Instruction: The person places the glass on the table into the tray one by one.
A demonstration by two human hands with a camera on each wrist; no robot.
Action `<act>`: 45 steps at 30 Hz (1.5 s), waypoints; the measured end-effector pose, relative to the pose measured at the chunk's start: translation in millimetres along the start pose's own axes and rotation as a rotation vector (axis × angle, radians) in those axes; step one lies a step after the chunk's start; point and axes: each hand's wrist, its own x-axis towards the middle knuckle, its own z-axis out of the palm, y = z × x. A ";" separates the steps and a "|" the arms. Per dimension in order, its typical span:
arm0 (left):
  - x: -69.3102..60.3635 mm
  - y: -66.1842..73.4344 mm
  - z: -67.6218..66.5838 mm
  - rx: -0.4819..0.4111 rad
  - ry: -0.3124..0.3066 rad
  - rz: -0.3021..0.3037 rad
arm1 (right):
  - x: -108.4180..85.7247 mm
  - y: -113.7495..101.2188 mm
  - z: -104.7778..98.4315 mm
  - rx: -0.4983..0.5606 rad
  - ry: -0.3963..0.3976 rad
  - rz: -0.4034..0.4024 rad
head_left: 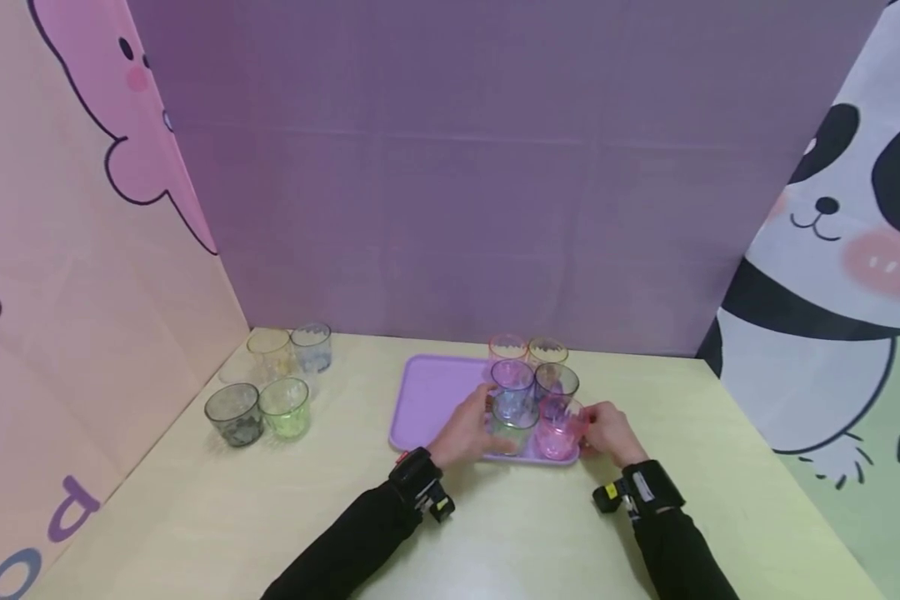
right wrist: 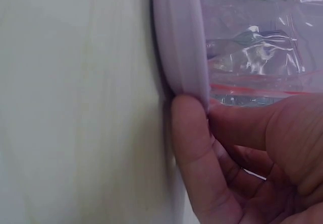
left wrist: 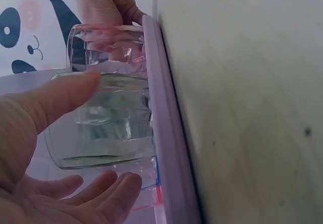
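Observation:
A purple tray (head_left: 431, 400) carries several tinted glass tumblers in two columns on its right side. In the left wrist view, the thumb and spread fingers of my left hand (head_left: 465, 429) stand either side of the pale green tumbler (left wrist: 116, 120) at the tray's near edge. The fingers look apart from it; whether the thumb touches it I cannot tell. My right hand (head_left: 607, 432) pinches the tray's rim at the near right corner, finger (right wrist: 189, 128) outside and thumb over the edge. Beside that hand is a pink tumbler (head_left: 558, 437).
Off to the left on the pale table (head_left: 217, 517) stand a grey tumbler (head_left: 236, 421), a green one (head_left: 288, 417), a yellow one (head_left: 270, 354) and a blue one (head_left: 313, 354). A purple backdrop (head_left: 450, 192) rises behind the table, with printed panels at both sides.

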 end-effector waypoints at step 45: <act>-43.6 -35.3 -138.3 0.406 0.319 -0.041 | -4.1 -2.7 1.4 -0.001 0.012 0.002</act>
